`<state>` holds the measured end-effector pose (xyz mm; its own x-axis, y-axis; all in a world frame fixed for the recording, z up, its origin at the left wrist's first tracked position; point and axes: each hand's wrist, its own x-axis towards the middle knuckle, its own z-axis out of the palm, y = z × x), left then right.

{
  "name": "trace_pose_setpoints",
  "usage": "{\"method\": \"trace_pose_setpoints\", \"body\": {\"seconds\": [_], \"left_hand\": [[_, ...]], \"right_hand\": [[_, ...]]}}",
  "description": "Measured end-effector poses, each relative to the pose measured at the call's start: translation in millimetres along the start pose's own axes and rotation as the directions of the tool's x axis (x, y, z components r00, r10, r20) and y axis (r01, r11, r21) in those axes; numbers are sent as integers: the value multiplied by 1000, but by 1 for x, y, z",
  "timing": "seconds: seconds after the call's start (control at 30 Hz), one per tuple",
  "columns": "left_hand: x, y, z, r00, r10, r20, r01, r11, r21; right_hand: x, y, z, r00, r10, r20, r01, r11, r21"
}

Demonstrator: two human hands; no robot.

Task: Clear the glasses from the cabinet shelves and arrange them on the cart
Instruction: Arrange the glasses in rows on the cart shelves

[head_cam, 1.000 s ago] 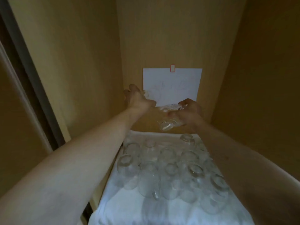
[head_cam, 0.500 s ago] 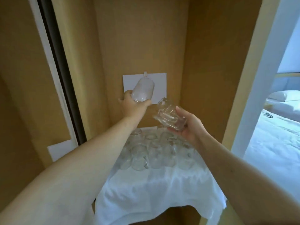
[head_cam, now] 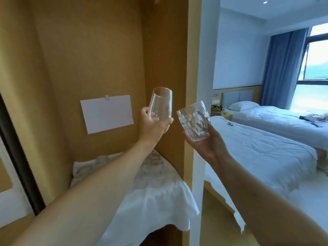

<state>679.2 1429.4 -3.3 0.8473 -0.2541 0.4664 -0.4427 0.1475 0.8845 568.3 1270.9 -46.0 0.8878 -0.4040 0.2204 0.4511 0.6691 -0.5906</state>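
Observation:
My left hand [head_cam: 153, 124] grips a tall clear tumbler [head_cam: 161, 103] by its lower part, mouth up, in front of the cabinet's right wall. My right hand [head_cam: 206, 142] holds a dimpled clear glass mug [head_cam: 194, 120] with a handle, tilted, just right of the cabinet's front edge. Below my left forearm, several clear glasses [head_cam: 152, 161] stand on a white cloth [head_cam: 159, 201] covering the cabinet shelf; my arm hides part of them. No cart is in view.
A white sheet of paper [head_cam: 106, 113] hangs on the wooden cabinet back. A white post [head_cam: 202, 86] borders the cabinet on the right. Beyond it are two white beds [head_cam: 257, 148], blue curtains [head_cam: 282, 68] and a window. A dark door edge [head_cam: 16, 148] runs at left.
Both hands have lifted their glasses up and rightward, out of the cabinet. My view has swung right, so the bedroom now shows and the shelf sits lower left.

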Motion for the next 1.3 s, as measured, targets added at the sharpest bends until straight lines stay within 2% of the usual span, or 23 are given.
{"method": "trace_pose_setpoints", "body": {"seconds": [0.13, 0.2, 0.33, 0.43, 0.67, 0.9, 1.07, 1.2, 1.3], "left_hand": [[-22, 2, 73, 973, -33, 228, 47, 997, -55], [-36, -2, 112, 954, -76, 290, 99, 993, -67], [-66, -9, 185, 948, -85, 307, 99, 995, -28], [-90, -14, 242, 920, -113, 376, 133, 991, -28], [-148, -14, 379, 859, -138, 493, 160, 987, -2], [-193, -15, 498, 810, -126, 572, 172, 985, -26], [-208, -26, 591, 725, -126, 677, 195, 981, -26], [-219, -49, 679, 624, -119, 772, 225, 974, -31], [-223, -68, 751, 529, -103, 842, 263, 964, -48]], "right_hand": [[-31, -56, -48, 998, -26, -61, 23, 999, -39], [-48, -85, -76, 992, -60, -110, 51, 996, -75], [-85, -140, -127, 974, -114, -198, 92, 989, -116], [-113, -176, -164, 948, -137, -286, 105, 987, -122], [-172, -265, -235, 925, -204, -321, 131, 963, -236], [-220, -331, -312, 879, -234, -416, 186, 970, -154], [-242, -374, -367, 752, -379, -540, 300, 925, -232], [-257, -414, -422, 611, -438, -659, 301, 899, -318], [-256, -447, -455, 540, -487, -687, 285, 873, -395]]}}
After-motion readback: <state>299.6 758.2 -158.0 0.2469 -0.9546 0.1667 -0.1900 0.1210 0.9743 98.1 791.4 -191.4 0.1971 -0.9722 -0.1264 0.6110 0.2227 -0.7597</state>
